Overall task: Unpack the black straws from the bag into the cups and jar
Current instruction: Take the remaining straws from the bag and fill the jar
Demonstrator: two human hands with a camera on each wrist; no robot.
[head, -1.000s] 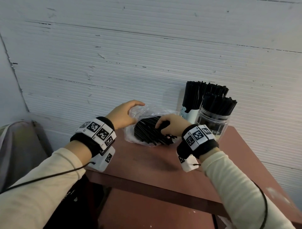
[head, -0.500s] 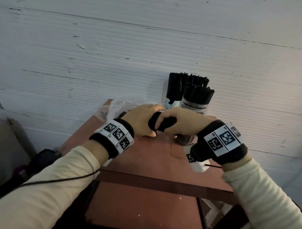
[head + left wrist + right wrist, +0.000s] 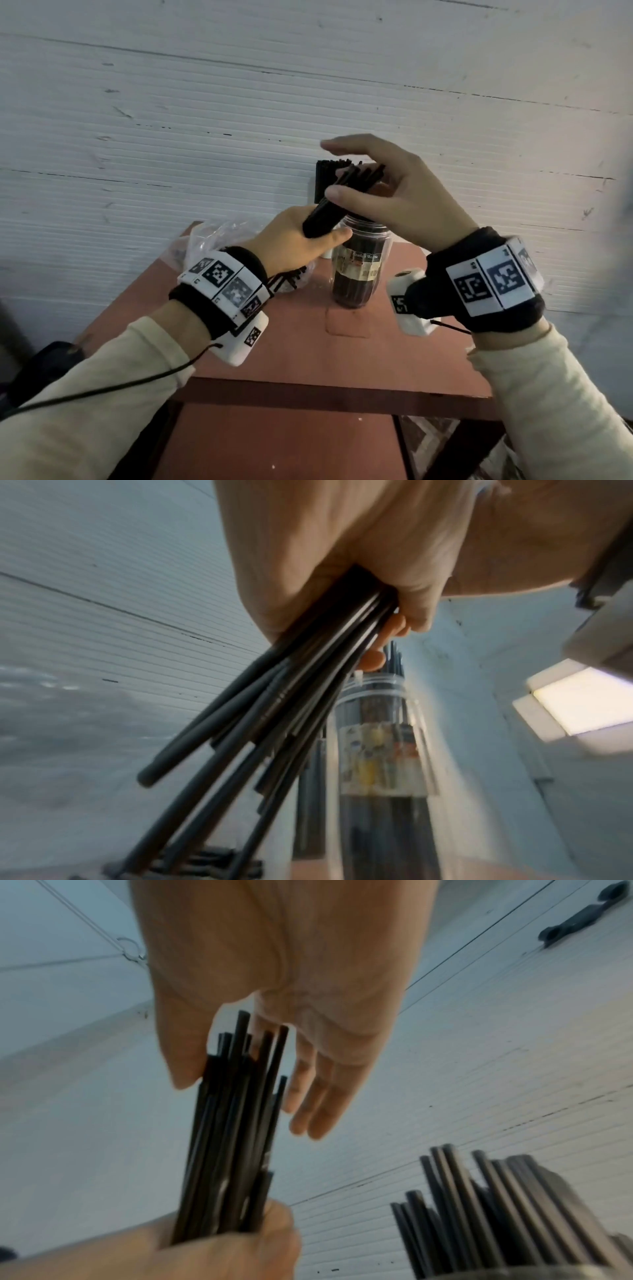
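My left hand (image 3: 308, 236) grips a bundle of black straws (image 3: 339, 202) near its lower end and holds it tilted just above the mouth of the clear labelled jar (image 3: 359, 274). In the left wrist view the straws (image 3: 281, 710) fan down from my fist beside the jar (image 3: 377, 756). My right hand (image 3: 373, 174) hovers over the upper straw tips with straight fingers; its thumb lies against the bundle (image 3: 232, 1123). The jar holds many black straws. Behind it a cup (image 3: 323, 178) of straws is mostly hidden. The plastic bag (image 3: 209, 240) lies at the table's back left with some straws in it.
The small reddish table (image 3: 308, 349) stands against a white ribbed wall (image 3: 205, 120). Its front edge is close to me, with a lower shelf beneath. A dark object (image 3: 48, 363) sits off the table's left side.
The bundle has risen from low in front of the jar to above its mouth. My right hand has let go of it and opened over the tips; the left hand alone grips it.
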